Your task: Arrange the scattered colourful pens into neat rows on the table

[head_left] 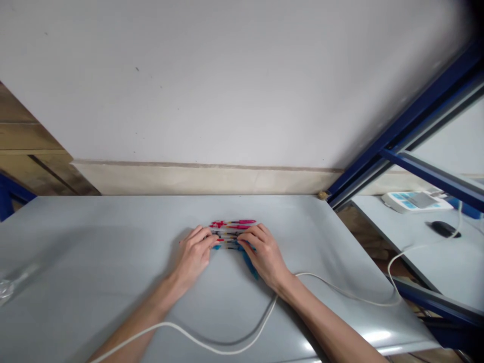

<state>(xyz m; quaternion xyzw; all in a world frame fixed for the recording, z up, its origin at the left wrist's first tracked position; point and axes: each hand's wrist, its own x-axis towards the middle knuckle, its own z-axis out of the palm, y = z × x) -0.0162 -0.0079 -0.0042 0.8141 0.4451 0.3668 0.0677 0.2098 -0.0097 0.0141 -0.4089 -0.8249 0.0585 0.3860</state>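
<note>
Several slim pens lie side by side on the grey table (106, 242), between my two hands. The far ones, such as the pink pen (242, 222), have pink bodies; dark ones and blue parts lie nearer. My left hand (195, 250) is closed at their left ends, thumb and fingers pinched around a pen with a small red part (220, 240). At the right ends my right hand (264, 252) pinches a pen too, its fingertips covering most of what they grip. A blue pen (249, 263) slants toward me under the right palm.
A white cable (223, 351) crosses the table's front and passes near my right forearm. On the right, behind a blue frame (363, 161), a second table carries a white device (416, 200) and a black mouse (444, 229). Clear plastic (6, 289) lies far left.
</note>
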